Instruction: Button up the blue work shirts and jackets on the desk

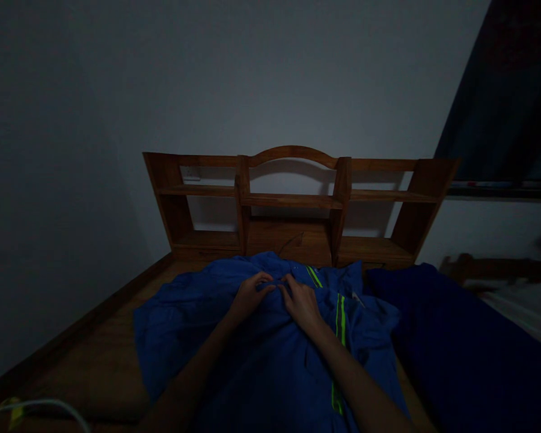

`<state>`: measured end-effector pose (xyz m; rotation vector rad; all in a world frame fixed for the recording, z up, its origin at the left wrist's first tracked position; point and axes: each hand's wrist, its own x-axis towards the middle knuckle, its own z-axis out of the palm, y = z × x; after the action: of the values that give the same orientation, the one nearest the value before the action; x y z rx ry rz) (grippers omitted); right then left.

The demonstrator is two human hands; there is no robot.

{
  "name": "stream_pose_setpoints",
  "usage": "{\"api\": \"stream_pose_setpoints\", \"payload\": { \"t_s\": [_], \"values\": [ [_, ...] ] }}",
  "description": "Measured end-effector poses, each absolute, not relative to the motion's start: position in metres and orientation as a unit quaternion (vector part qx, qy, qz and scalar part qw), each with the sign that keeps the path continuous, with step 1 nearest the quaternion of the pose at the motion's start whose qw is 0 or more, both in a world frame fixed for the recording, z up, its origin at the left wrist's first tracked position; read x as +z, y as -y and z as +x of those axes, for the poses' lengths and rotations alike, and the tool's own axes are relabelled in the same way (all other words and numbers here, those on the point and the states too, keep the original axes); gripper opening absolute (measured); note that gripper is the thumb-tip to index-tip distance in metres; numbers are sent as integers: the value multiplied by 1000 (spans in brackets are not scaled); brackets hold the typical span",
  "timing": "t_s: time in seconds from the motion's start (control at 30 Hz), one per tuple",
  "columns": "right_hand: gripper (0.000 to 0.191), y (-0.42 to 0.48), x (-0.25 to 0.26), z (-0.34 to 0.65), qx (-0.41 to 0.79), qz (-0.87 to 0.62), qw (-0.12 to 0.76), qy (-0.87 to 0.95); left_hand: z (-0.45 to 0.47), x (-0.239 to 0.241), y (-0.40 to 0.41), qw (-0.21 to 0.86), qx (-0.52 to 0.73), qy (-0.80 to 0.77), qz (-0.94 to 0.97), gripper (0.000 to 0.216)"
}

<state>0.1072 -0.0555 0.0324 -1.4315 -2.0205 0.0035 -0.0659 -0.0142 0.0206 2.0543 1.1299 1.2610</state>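
A blue garment [234, 361] with bright green stripes lies spread and rumpled on a wooden bed platform [103, 361]. My left hand [249, 294] and my right hand [301, 302] rest close together on the upper middle of the cloth. Both sets of fingers pinch a fold of the blue fabric between them. The room is dim, so fine detail of the grip is hard to make out.
A wooden headboard with open shelves [293, 201] stands against the grey wall behind the garment. A dark blue cloth [455, 343] lies to the right. A white cable [49, 408] curls at the lower left. A dark curtain [505, 96] hangs at the upper right.
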Motion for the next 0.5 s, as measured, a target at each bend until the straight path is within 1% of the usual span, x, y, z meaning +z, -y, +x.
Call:
{"api": "stream_pose_setpoints", "payload": {
  "t_s": [0.33, 0.5],
  "values": [
    [23, 58, 34, 108, -6, -536, 330, 777, -70, 28, 14, 309, 431, -402, 747, 27],
    [23, 58, 35, 109, 3, -527, 334, 782, -72, 23, 10, 307, 427, -393, 755, 31]
  ]
}}
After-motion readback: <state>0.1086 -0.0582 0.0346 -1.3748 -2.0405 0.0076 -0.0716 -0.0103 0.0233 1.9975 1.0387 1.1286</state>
